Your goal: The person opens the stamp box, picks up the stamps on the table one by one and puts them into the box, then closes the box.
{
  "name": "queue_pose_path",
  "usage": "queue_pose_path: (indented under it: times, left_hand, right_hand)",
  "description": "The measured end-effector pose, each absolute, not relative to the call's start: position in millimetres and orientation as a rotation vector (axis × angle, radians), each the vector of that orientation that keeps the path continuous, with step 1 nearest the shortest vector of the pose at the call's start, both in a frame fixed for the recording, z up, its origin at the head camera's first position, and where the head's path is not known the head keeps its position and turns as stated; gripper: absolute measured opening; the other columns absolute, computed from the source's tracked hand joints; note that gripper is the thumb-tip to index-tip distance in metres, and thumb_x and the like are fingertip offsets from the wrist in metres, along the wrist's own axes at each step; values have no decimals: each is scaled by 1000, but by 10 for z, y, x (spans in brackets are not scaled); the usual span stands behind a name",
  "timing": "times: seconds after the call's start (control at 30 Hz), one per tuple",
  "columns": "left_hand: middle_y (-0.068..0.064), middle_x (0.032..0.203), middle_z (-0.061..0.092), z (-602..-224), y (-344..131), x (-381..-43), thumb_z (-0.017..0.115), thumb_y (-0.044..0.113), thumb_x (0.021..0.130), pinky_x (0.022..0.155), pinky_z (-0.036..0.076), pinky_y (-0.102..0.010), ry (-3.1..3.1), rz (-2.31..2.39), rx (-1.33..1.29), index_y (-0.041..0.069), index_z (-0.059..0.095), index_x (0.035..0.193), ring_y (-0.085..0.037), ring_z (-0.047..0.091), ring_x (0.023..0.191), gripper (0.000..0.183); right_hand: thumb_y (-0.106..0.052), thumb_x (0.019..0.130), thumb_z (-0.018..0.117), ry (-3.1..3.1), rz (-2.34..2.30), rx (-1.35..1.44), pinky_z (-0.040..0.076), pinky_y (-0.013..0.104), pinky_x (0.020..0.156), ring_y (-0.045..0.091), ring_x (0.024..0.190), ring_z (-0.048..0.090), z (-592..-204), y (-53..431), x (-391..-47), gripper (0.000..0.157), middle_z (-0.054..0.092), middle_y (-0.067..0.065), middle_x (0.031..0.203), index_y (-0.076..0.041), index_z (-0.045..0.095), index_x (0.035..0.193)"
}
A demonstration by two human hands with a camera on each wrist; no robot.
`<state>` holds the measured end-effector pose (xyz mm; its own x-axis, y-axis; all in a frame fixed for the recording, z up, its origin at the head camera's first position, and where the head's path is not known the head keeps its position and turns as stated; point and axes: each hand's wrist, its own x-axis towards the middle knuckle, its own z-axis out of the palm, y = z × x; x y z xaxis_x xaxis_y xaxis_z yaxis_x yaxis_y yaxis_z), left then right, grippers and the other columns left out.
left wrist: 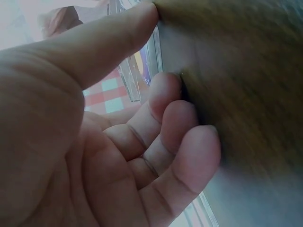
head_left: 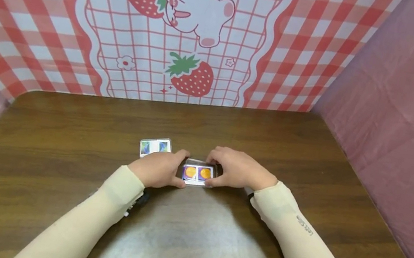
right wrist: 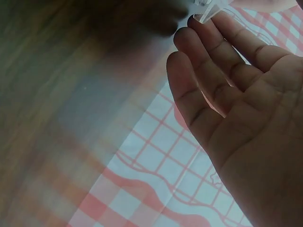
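A small clear plastic case lies between both hands, with two orange round pictures on purple showing inside it. My left hand grips the case's left end, thumb at the near corner and index finger toward the far one. At the right end my right hand pinches it, thumb on the near side and fingers behind. In the left wrist view, a clear upper layer stands slightly apart from the case's lower part. The right wrist view has a clear plastic corner against the fingertips.
A second clear case with blue-green pictures lies behind my left hand, partly covered by it. The brown wooden table meets a red checked strawberry cloth at the back. Pink cloth hangs along the right side.
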<state>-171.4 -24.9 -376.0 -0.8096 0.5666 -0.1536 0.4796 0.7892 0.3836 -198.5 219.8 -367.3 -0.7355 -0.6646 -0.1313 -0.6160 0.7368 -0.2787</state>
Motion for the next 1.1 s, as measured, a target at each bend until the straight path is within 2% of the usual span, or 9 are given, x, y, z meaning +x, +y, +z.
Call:
queue_pose_path:
  times: [0.33,0.6,0.83,1.1]
  left_hand:
    - [-8,113,70,-3764,-259,-1727,81,43,88,84,54,-40,2698,465,813,5,47,148,-17,65,88,79]
    - [-1,96,68,-3766,-269,-1730,80,43,89,76,53,-38,2689,485,841,10,56,131,-14,61,77,58]
    - [1,92,67,-3771,-267,-1743,83,43,87,72,52,-37,2708,461,870,12,59,122,-13,59,74,52]
    - [1,99,72,-3728,-268,-1728,84,46,84,75,54,-38,2768,416,904,13,68,124,-13,62,78,54]
  right_hand:
    - [-43,84,84,2704,-324,-1053,50,30,76,10,86,55,-3676,2136,-1945,44,59,-5,103,-16,67,114]
    - [-43,84,85,2699,-318,-1018,51,31,79,11,91,54,-3692,2155,-1938,48,57,-4,106,-16,66,118]
    - [-43,83,86,2697,-315,-1034,51,32,80,12,91,54,-3699,2161,-1942,49,56,-2,107,-16,65,118]
    - [-44,83,86,2708,-301,-1040,51,31,79,11,90,54,-3706,2142,-1937,48,56,-3,106,-16,66,116]
